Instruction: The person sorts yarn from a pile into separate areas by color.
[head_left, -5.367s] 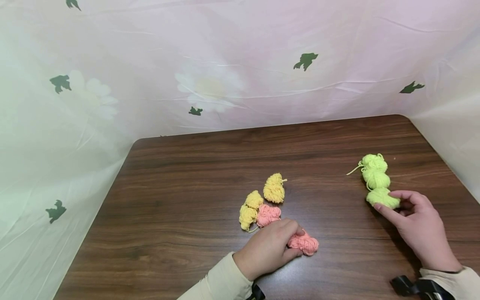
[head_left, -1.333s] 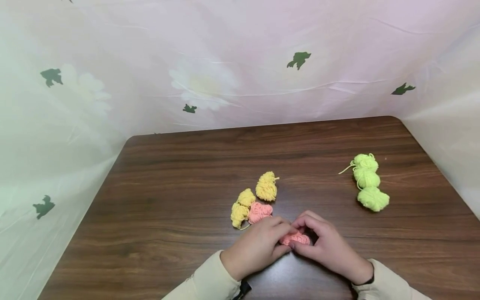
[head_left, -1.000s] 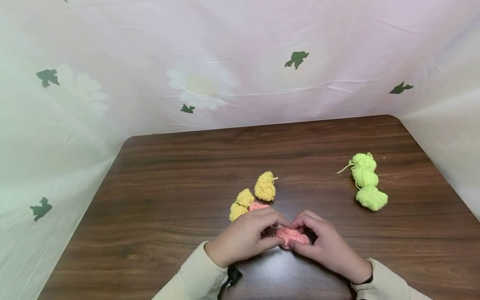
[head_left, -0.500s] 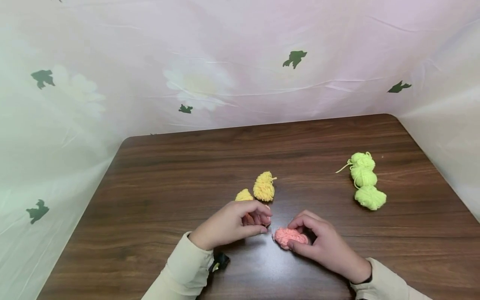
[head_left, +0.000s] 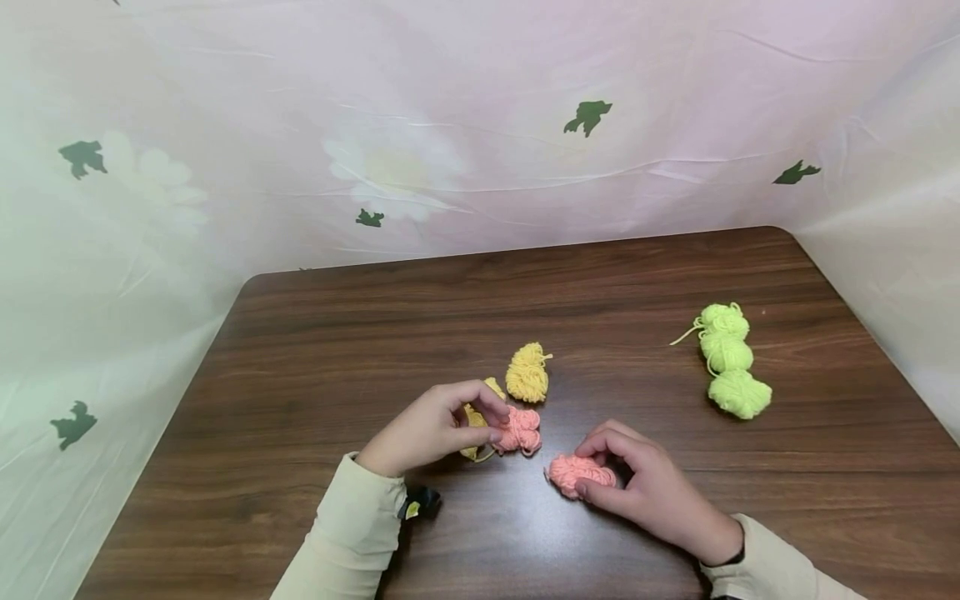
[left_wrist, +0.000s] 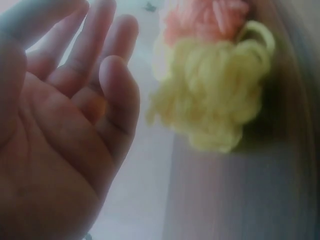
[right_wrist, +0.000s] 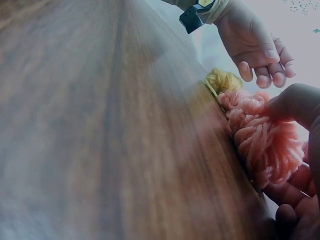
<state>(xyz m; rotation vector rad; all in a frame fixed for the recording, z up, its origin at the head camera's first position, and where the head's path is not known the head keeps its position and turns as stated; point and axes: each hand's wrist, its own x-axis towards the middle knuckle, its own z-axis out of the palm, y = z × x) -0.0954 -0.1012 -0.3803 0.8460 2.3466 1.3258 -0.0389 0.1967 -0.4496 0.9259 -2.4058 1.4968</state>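
Note:
My right hand (head_left: 660,492) pinches a small salmon-pink skein of yarn (head_left: 570,472) on the table, thumb on the near side and fingers on the far side. To its left lies a second pink skein (head_left: 525,429). Over that one's left end hovers my left hand (head_left: 427,427), its fingers loosely bent and holding nothing. Partly hidden under the left hand is a yellow skein (head_left: 474,450); the left wrist view shows this yellow yarn (left_wrist: 215,95) beside the bare palm. Another yellow skein (head_left: 528,373) lies just beyond the pink one.
A light-green skein (head_left: 727,354), bunched in lumps with a loose tail, lies toward the right of the brown wooden table (head_left: 337,333). Pale cloth (head_left: 465,117) with daisies and green shapes hangs behind the table and along its sides.
Earlier my right hand left the green skein and came to the nearer pink one. My left hand then released that pink skein and moved left, over the other pink and yellow yarn.

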